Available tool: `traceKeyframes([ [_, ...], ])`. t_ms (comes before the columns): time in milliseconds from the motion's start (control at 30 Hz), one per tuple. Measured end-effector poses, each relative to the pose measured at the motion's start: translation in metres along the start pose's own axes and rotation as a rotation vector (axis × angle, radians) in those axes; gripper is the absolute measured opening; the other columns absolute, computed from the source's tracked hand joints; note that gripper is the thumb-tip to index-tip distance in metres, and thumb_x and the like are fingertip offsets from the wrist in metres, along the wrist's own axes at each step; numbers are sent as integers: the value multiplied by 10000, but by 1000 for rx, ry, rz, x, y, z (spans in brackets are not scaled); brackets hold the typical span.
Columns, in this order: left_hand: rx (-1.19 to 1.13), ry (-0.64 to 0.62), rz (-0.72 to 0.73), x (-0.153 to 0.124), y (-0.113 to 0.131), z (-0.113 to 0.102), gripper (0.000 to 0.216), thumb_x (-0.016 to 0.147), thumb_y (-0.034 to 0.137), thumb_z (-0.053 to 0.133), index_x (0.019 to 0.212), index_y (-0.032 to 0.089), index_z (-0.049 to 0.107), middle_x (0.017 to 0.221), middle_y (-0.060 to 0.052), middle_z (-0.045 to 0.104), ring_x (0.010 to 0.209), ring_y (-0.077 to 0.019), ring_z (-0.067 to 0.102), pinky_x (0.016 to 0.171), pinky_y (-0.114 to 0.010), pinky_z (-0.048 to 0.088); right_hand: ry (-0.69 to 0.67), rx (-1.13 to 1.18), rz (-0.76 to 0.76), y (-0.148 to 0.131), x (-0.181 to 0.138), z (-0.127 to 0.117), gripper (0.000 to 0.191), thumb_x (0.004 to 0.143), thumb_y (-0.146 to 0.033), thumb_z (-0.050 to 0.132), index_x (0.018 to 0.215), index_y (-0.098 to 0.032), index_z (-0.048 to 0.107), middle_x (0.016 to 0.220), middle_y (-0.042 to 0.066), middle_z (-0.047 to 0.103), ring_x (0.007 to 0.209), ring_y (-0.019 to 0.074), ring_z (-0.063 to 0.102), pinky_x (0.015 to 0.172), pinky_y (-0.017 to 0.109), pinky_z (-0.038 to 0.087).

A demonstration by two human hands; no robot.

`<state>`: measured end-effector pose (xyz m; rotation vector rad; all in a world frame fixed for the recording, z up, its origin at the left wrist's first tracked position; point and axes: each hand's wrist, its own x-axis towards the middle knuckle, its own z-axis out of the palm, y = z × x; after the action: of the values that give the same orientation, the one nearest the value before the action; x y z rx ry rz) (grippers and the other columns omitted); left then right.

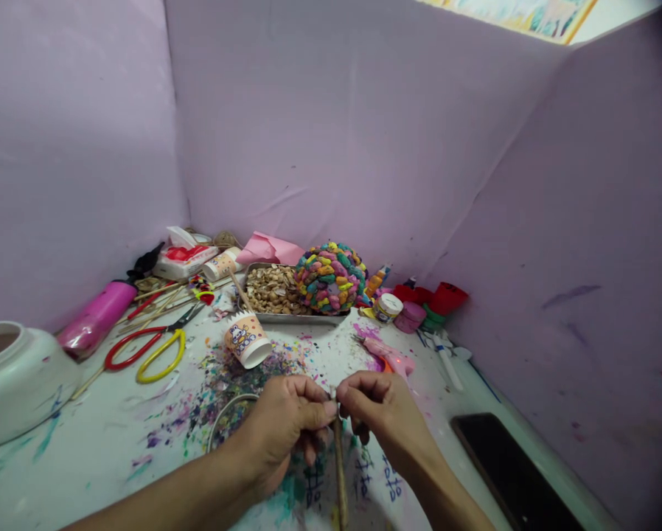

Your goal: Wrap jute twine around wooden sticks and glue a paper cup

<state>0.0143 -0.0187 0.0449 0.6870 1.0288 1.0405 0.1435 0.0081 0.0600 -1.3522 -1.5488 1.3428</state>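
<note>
A slim brown wooden stick [340,472] points away from me, its far end between my two hands. My left hand [287,428] is closed, thumb and finger pinching near that end, where a small whitish bit shows at the tip. From the other side my right hand [383,413] is closed in a pinch at the same spot; what its fingertips hold is too small to make out. Behind the right hand lies a pink glue gun [389,355]. A pale ring-shaped loop [216,428] is partly hidden by my left hand.
A cut paper cup [248,341] lies tipped over ahead. Behind it, a metal tray [314,319] bears nutshells [276,289] and a colourful shell-covered ball [331,279]. Scissors [162,339] and a white pot [21,391] are left; a phone [513,472] lies right. Purple panels [320,133] enclose the table.
</note>
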Motion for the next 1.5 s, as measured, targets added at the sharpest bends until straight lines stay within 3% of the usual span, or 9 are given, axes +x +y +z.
traceKeyframes([
  [1500,8,-25,-1,0,-1,-1,194,539,235,666,573,139,502,367,39,510,301,-46,403,285,-133,278,-21,59,-11,-1,-2,-2,142,569,-265,567,530,-131,592,402,-50,440,363,55,351,353,184,275],
])
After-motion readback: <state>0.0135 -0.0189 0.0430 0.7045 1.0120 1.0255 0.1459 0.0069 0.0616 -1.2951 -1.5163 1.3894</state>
